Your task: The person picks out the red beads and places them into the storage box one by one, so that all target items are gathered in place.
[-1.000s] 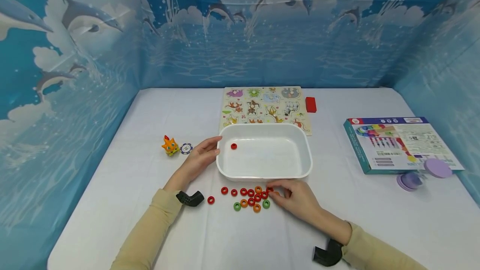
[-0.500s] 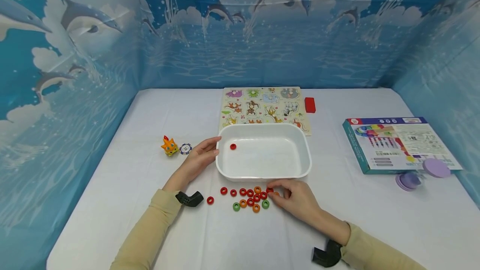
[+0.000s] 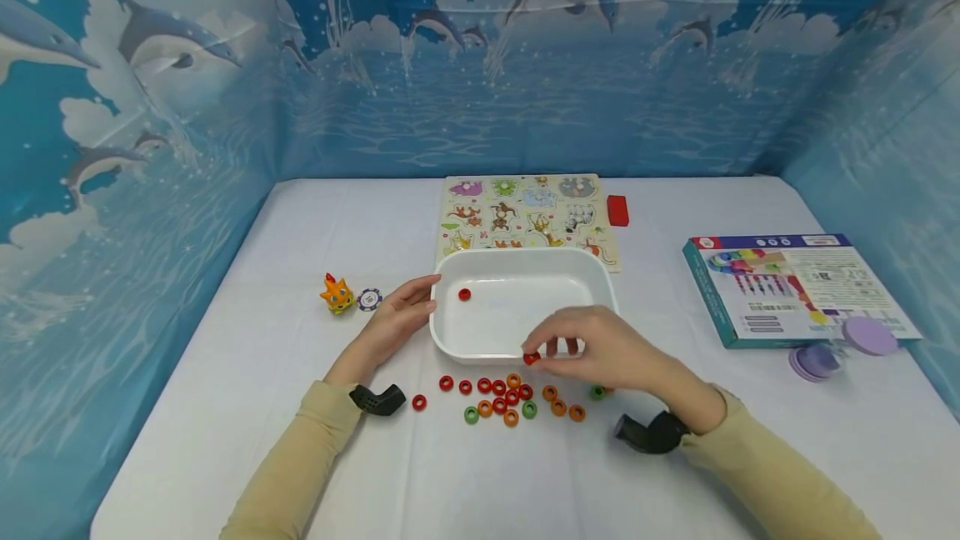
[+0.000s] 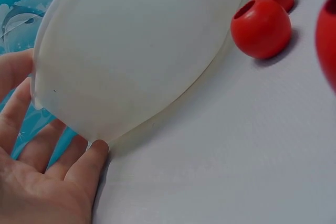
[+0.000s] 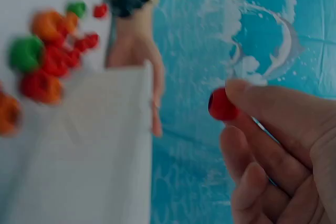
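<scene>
My right hand (image 3: 600, 348) pinches a red bead (image 5: 222, 105) between thumb and forefinger, with the other fingers curled below. In the head view it is over the near rim of a white plastic tray (image 3: 502, 319). My left hand (image 3: 393, 322) rests against the tray's left end; in the left wrist view its fairly straight fingers (image 4: 86, 166) touch the outer wall. One red bead (image 3: 464, 295) lies inside the tray, towards the left. Several red, orange and green beads with wide holes, among them a green bead (image 3: 529, 410), are scattered in front of the tray.
Behind the tray lies an animal puzzle board (image 3: 525, 211) with a red block (image 3: 618, 211) beside it. A toy figure (image 3: 338, 295) and a poker chip (image 3: 369, 299) are at left. At right are a game box (image 3: 795, 290) and a purple-lidded container (image 3: 817, 362).
My right hand has lifted a red bead from the group and moved it up to the tray's near rim, uncovering orange and green beads. My left hand stays at the tray.
</scene>
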`<action>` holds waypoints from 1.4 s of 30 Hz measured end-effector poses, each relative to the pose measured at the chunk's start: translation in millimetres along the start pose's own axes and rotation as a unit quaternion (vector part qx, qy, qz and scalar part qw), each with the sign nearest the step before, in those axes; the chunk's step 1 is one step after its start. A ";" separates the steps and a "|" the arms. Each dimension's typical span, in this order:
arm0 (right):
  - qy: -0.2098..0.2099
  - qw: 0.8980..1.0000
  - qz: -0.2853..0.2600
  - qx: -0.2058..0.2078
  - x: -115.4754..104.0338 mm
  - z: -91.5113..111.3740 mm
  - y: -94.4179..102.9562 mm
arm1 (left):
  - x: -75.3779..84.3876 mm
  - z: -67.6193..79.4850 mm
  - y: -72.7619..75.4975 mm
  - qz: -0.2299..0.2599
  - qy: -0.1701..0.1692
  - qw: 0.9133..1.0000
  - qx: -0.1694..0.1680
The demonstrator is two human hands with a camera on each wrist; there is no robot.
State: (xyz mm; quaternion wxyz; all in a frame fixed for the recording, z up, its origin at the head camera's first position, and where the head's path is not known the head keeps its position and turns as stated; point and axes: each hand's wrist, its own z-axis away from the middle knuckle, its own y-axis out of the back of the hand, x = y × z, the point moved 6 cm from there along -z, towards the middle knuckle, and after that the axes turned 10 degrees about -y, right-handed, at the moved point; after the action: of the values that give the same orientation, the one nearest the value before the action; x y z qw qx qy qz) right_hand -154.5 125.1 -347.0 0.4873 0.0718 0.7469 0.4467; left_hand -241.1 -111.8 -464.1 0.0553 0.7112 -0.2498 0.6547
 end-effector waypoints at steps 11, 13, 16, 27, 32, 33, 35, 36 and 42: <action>-0.066 0.984 -0.101 -0.135 25.0 -108.9 4.8 | -0.7 -0.1 0.5 0.000 0.003 1.000 -0.006; -0.079 0.980 -0.112 -0.142 36.7 -123.3 -3.2 | -1.0 -0.4 0.1 -0.003 0.004 1.000 -0.009; -0.100 0.977 -0.111 -0.149 55.5 -138.3 -16.8 | -1.4 -0.8 0.0 -0.003 0.002 1.000 -0.010; -0.137 0.982 -0.005 -0.133 82.6 -147.4 -42.3 | 0.3 -0.4 -0.2 0.000 -0.003 1.000 -0.009; -0.131 0.983 0.045 -0.120 81.9 -146.5 -46.8 | 1.0 -0.1 -0.6 0.001 -0.003 1.000 -0.012; -0.129 0.983 0.051 -0.120 81.8 -146.1 -47.7 | 1.0 0.0 -0.6 0.000 -0.002 1.000 -0.012; -0.128 0.983 0.052 -0.121 81.6 -145.6 -49.1 | 0.9 0.1 -0.6 -0.001 0.000 1.000 -0.012; -0.130 0.983 0.049 -0.122 81.8 -145.3 -49.3 | 0.9 0.2 -0.6 0.000 0.002 1.000 -0.013; -0.141 0.982 0.018 -0.128 77.4 -142.6 -35.9 | 0.7 -0.5 -0.5 0.001 -0.002 1.000 -0.014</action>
State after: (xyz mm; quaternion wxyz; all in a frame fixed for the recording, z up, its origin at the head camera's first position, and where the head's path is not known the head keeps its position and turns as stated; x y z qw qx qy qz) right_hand -295.5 60.7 -406.9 0.5846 0.0845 0.6060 0.5328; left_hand -241.3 -111.3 -463.3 0.0641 0.7113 -0.2593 0.6501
